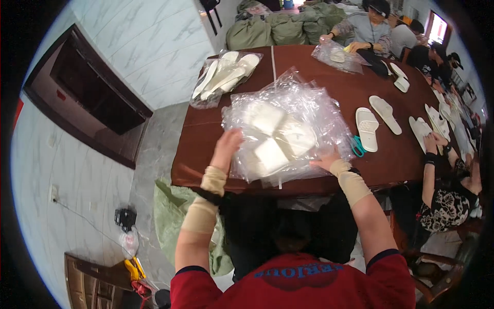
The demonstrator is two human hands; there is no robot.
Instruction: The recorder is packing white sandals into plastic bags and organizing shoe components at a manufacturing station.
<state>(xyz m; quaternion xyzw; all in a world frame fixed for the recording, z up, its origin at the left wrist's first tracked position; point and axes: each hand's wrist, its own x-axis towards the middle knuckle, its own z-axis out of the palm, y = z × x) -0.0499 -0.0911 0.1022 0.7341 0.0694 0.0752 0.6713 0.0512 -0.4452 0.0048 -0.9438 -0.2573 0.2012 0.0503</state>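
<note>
left hand flat, fingers spread, steadying our bag pile on the table | right hand open at its near edge | white slippers between our fingers

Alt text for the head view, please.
A person's left hand and right hand rest open on a pile of clear plastic bags holding white slippers, on a brown table. Teal scissors lie beside it; co-workers sit around.
</note>
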